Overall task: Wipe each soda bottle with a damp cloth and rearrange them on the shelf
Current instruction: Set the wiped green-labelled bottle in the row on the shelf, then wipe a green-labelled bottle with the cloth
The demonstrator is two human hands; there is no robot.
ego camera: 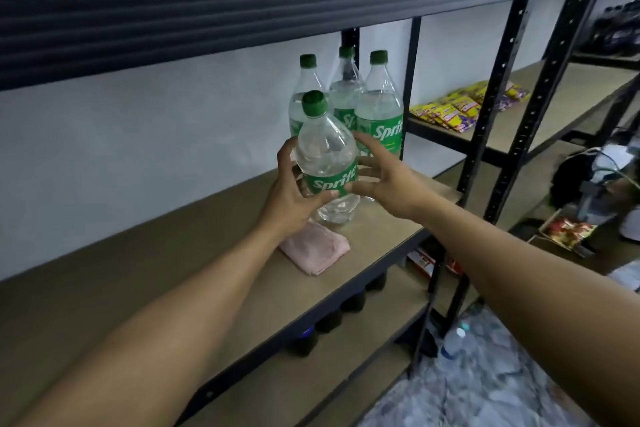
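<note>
Front Sprite bottle being held tilted over right end of shelf board, near front edge. Left hand fingers being curled round label; right hand fingers being wrapped, spread, round opposite side. Three Sprite bottles being kept upright behind. Folded pink cloth lying at front edge.

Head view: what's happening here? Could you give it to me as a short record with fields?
Held item: clear plastic Sprite bottle with green cap, tilted, in front of the others
Left hand: grips the bottle at its green label
Right hand: holds its other side, fingers spread
Waiting: three more Sprite bottles, upright behind
Cloth: folded pink cloth, on the brown shelf board, in neither hand
</note>
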